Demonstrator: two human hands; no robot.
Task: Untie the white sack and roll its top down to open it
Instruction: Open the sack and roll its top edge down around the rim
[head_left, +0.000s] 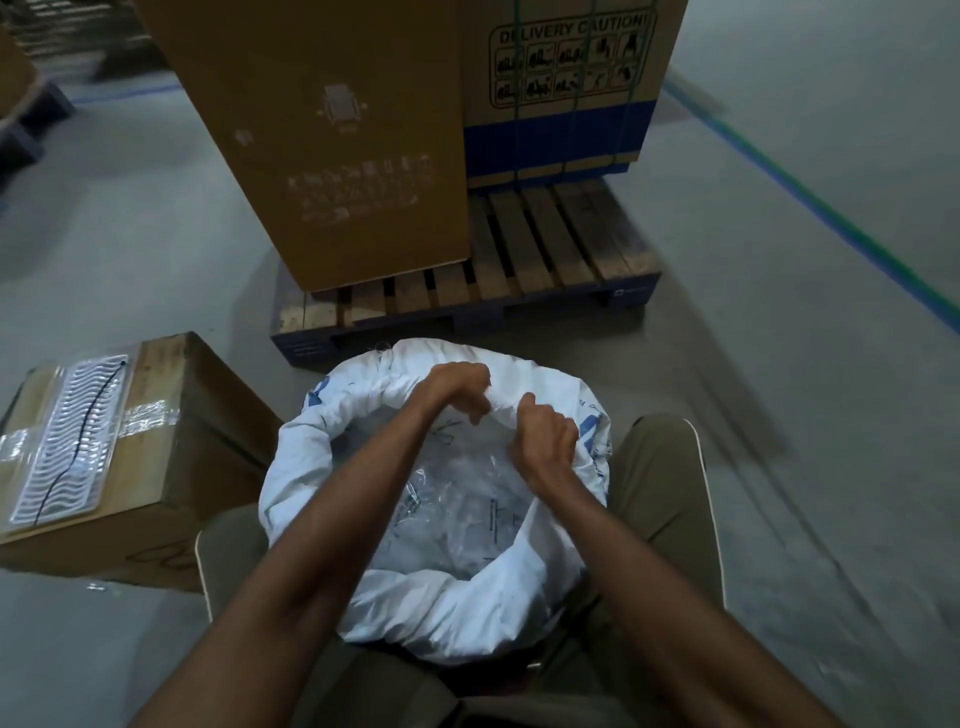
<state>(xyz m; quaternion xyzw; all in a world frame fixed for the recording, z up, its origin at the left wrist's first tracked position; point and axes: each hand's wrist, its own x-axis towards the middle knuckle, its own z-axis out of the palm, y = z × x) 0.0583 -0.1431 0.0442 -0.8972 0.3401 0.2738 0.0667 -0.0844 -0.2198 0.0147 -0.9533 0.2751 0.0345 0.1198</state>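
The grey floor (779, 364) is smooth concrete, with a blue and green line painted across its right side and wide free room there. On it lies a wooden pallet (545, 244) of rough slats with a dark blue edge. Two tall cardboard boxes stand on the pallet: a plain brown box (322, 130), and behind it a printed box (566, 93) with a blue band and green straps.

At the left, a lower cardboard carton (171, 467) with shiny tape carries a flat clear packet (72, 441) with a white wavy pattern and a thin black cord.

The white sack (431, 618) stands between the person's knees, just in front of the pallet. It is woven, crumpled plastic with blue print. Its mouth is open and round, and the rim is rolled into a thick soft ring. Clear wrinkled plastic shows inside.

Both hands grip the far right part of the rim, close together. The left hand (457, 384) curls its fingers over the roll. The right hand (543, 441) pinches the fabric just beside it.
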